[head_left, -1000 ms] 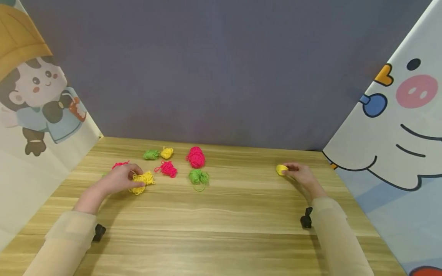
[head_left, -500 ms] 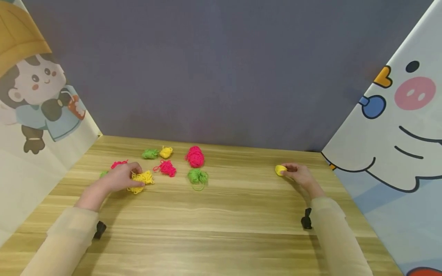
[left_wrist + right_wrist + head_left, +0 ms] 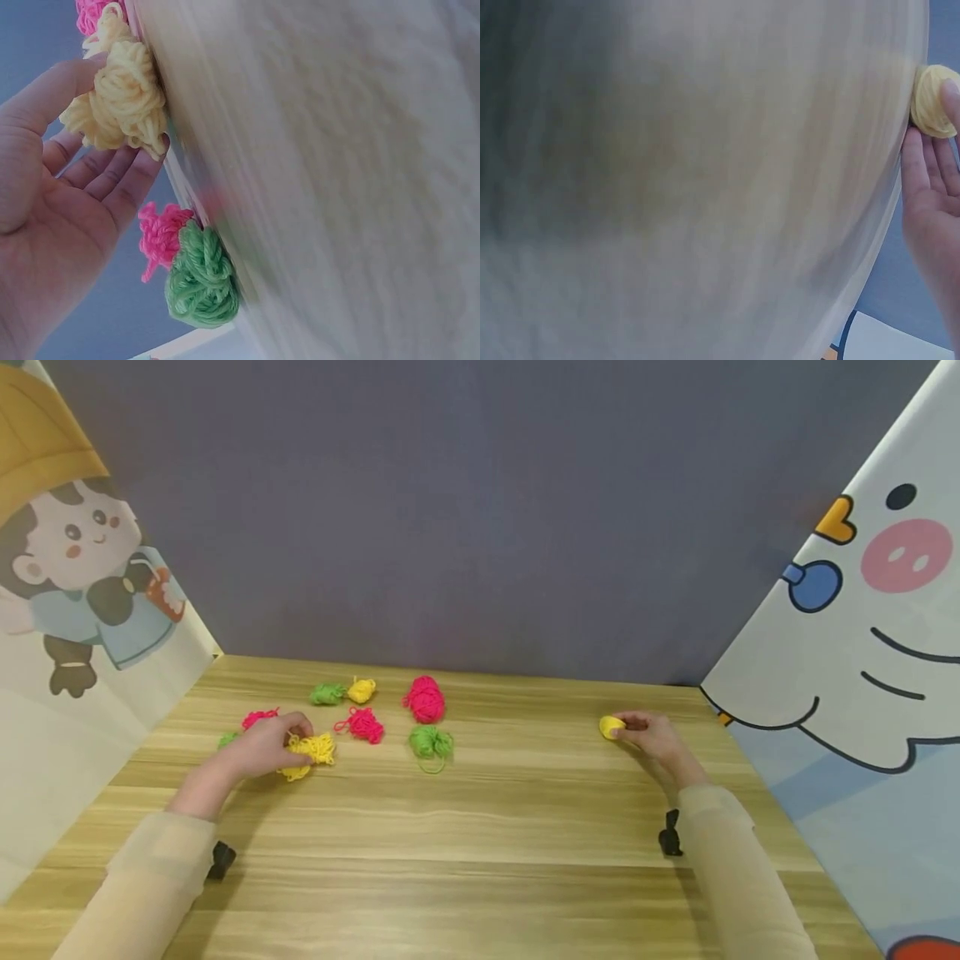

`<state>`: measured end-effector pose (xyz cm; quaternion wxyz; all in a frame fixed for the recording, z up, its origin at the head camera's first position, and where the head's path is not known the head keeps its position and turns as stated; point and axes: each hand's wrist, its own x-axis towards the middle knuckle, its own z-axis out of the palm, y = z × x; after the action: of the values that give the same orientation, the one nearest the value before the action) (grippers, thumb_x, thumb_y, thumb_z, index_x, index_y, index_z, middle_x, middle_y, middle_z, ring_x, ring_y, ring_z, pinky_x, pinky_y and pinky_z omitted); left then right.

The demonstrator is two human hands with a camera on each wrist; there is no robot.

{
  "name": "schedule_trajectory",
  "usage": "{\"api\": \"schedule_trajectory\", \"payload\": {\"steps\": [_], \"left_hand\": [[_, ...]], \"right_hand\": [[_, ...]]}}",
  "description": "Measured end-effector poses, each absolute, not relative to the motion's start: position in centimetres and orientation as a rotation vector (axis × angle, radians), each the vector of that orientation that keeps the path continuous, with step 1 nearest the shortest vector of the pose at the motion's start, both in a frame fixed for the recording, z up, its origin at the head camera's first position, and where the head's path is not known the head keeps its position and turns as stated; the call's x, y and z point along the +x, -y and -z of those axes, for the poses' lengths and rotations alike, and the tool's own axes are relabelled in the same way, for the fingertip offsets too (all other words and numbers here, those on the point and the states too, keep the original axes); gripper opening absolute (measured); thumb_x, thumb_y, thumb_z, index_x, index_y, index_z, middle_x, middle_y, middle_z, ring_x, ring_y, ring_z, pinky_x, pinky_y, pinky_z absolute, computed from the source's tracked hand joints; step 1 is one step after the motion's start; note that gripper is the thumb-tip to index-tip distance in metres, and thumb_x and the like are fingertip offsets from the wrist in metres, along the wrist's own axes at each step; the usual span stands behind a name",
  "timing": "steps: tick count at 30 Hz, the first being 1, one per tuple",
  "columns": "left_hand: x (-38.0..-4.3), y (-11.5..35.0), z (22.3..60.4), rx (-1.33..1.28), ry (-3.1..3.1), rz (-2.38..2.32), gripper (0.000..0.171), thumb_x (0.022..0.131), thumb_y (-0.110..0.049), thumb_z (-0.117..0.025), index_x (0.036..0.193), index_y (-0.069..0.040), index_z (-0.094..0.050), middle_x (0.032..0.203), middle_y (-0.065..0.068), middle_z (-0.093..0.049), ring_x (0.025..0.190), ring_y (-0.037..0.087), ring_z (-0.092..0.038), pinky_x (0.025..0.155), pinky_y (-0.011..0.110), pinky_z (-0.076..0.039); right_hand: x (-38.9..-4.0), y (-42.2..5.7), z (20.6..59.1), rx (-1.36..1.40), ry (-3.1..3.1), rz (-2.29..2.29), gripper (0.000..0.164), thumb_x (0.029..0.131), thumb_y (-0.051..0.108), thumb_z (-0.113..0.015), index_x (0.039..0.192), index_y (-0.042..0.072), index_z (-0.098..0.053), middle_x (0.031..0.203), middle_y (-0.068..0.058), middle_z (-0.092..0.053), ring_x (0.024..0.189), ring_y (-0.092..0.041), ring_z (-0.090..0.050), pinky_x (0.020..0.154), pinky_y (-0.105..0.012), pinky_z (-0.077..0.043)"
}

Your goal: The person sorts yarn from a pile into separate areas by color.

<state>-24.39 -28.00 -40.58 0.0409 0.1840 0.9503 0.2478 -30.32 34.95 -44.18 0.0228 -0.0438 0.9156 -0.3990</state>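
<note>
At the left of the table, my left hand (image 3: 262, 746) holds a loose, tangled bundle of yellow yarn (image 3: 318, 748) between thumb and fingers. The left wrist view shows the thumb across this yellow yarn bundle (image 3: 127, 97) and the fingers behind it, close to the tabletop. Over on the right, my right hand (image 3: 654, 739) pinches a small, neatly wound yellow yarn ball (image 3: 611, 727). In the right wrist view that yellow ball (image 3: 932, 101) sits at the table surface, partly covered by the thumb.
Near the left hand lie a pink yarn bundle (image 3: 363, 726), a green one (image 3: 327, 694) and a small yellow one (image 3: 362, 690). A pink ball (image 3: 425, 700) and green bundle (image 3: 431, 742) stand mid-table. Pink yarn (image 3: 161, 236) and green yarn (image 3: 202, 281) lie beside the left hand.
Both hands keep their hold and stay almost where they were. The head view shifts slightly; the yarn pieces keep their places on the table.
</note>
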Motion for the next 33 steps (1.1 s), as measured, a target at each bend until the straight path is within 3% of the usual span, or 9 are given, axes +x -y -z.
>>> {"api": "schedule_trajectory", "payload": {"steps": [9,21,33], "left_hand": [[-24.7,27.8,40.5,0.587,-2.900,-0.766,0.028,0.077,-0.016,-0.076,0.093,-0.008,-0.055,0.080,0.002,-0.055,0.069,0.016,-0.044,0.060,0.029,-0.039],[-24.4,26.6,39.5,0.592,-2.983,-0.796,0.026,0.076,-0.016,-0.078,0.093,-0.009,-0.059,0.074,0.001,-0.051,0.066,0.015,-0.041,0.055,0.027,-0.036],[-24.0,24.5,37.7,0.540,-3.026,-0.849,0.027,0.078,-0.018,-0.075,0.099,-0.008,-0.060,0.078,0.003,-0.057,0.069,0.017,-0.047,0.059,0.029,-0.041]], "right_hand": [[-30.5,-34.9,44.2,-0.145,-2.841,1.257,0.046,0.086,0.025,-0.070,0.123,0.000,-0.060,0.119,-0.022,-0.062,0.104,-0.026,-0.060,0.074,-0.014,-0.049],[-30.6,-35.0,44.3,-0.100,-2.814,1.258,0.051,0.085,0.030,-0.070,0.125,0.001,-0.059,0.122,-0.021,-0.060,0.107,-0.025,-0.058,0.075,-0.014,-0.049],[-30.5,-35.1,44.2,-0.084,-2.785,1.268,0.049,0.086,0.028,-0.069,0.126,0.001,-0.058,0.123,-0.020,-0.060,0.108,-0.025,-0.058,0.077,-0.017,-0.049]]}}
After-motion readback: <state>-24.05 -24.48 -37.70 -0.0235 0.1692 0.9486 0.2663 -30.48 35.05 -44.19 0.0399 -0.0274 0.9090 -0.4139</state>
